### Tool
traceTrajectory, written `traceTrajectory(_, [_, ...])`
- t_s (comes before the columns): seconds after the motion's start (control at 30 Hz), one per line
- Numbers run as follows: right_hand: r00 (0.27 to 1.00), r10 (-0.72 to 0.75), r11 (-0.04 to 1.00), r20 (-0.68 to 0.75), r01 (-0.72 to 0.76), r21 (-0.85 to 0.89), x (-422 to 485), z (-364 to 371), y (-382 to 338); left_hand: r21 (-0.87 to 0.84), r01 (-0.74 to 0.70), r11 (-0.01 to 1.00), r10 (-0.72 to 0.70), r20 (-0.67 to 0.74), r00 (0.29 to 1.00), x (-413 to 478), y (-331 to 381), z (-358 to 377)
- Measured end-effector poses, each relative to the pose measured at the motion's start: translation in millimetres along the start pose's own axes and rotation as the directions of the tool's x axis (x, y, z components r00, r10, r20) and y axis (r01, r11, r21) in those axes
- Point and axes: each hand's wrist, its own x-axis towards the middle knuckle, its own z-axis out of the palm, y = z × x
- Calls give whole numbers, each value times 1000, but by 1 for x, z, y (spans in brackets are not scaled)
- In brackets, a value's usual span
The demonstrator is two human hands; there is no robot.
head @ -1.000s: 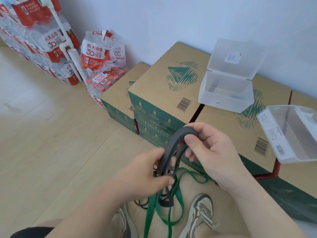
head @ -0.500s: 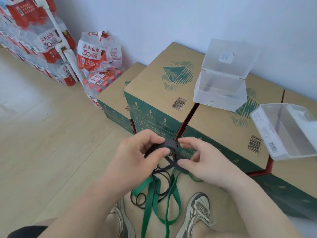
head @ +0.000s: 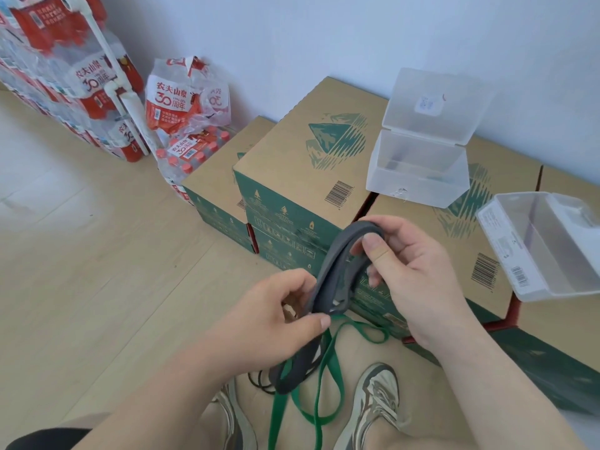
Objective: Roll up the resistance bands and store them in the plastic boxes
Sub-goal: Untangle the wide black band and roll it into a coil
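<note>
Grey rubber, a wide resistance band (head: pixel 337 271), is stretched in a loose oval loop between the two hands. The left hand (head: pixel 276 319) pinches its lower part between thumb and curled fingers, and the right hand (head: pixel 412 271) is closed on the upper bend, thumb pressed against the inside of the loop. A slack tail of the same band hangs down from the left hand toward the floor (head: pixel 97 287). Below it a green band (head: pixel 324 384) lies in loose loops on the floor between two sneakers (head: pixel 376 401), with thin black bands (head: pixel 259 383) beside it. Two clear plastic boxes stand open on cardboard cartons (head: pixel 302 170) against the wall: one box (head: pixel 418 177) with its hinged lid up, the other box (head: pixel 545 245) farther right, tilted. Shrink-wrapped packs of bottled water (head: pixel 181 108) sit at the far left.
</note>
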Motion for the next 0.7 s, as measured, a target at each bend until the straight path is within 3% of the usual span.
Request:
traceTrajectory(0.1, [998, 36, 998, -44, -38, -43, 1, 0, 3, -76, 41, 996, -43, -25, 999, 0, 6, -6])
traceTrajectory(0.2, [994, 46, 966, -99, -70, -249, 3, -8, 6, -63, 43, 997, -48, -83, 995, -1, 8, -10])
traceTrajectory(0.33, [984, 176, 740, 24, -116, -662, 2, -22, 17, -91, -37, 995, 5, -332, 943, 2, 8, -17])
traceTrajectory(0.43, [929, 342, 590, 139, -97, -802, -1, -20, 21, -119, -66, 991, 18, -370, 929, 1, 10, -18])
traceTrajectory(0.5, [929, 286, 690, 235, -29, -724, -5, -11, 16, -74, -69, 995, 42, -318, 947, -1, 11, -11])
traceTrajectory(0.6, [931, 125, 900, 343, 39, -435, -10, 3, 7, -67, -109, 992, 85, -285, 955, -1, 13, -6])
traceTrajectory(0.7, [906, 136, 959, 400, -20, -281, -11, 7, 1, -171, -121, 978, 62, -316, 947, 1, 14, -10])
